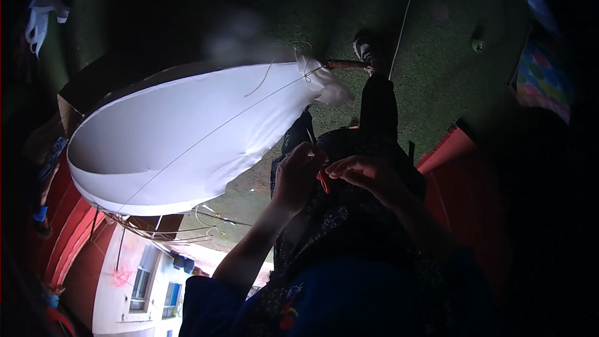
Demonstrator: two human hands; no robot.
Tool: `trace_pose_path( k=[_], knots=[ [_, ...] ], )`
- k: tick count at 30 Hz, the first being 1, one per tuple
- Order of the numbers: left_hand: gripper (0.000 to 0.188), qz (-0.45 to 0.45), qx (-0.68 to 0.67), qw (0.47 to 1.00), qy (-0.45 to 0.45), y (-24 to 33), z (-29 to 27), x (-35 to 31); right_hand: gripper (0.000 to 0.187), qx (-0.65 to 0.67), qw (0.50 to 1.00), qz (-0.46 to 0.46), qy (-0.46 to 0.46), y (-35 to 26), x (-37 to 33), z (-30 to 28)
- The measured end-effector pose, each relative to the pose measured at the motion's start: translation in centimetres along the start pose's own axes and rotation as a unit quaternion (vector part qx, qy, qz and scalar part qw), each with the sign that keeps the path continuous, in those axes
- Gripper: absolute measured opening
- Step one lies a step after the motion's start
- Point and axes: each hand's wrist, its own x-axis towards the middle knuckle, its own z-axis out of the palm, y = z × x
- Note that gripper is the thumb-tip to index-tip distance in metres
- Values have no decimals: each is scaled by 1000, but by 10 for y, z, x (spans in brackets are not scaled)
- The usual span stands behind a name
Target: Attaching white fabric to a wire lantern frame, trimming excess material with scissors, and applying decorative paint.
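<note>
My left hand [297,176] is closed in front of my lap. From it hangs a small red loop-shaped thing [323,181], perhaps a scissors handle, and a thin pale tip [311,137] sticks up past the fingers. My right hand [368,176] is beside it, fingertips bent together close to the red loop; what they pinch, if anything, is too small to make out. Left of my hands lies a large white cloth form [181,131], stretched in a long rounded shape. Its gathered end [331,84] is tied near a brown wrapped rod [347,64].
A thin string [187,153] runs across the white cloth, and a pale cord [405,15] crosses the green ground [430,87]. Bent thin strips [168,235] lie below the cloth. Red chairs [452,156] stand at right and left. My shoe [365,50] is beside the rod.
</note>
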Motion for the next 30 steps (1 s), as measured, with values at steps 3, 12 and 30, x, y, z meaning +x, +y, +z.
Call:
trace_pose_path(
  k=[3,12,30],
  knots=[
    [14,82,44,995,-22,-32,-13,-10,22,45,988,-32,146,45,-1,31],
    [22,-67,-52,995,-58,-66,2,26,31,199,956,-124,178,113,34,49],
    [38,41,-151,977,147,-86,38,163,34,41,979,-124,158,143,84,-55]
  ],
)
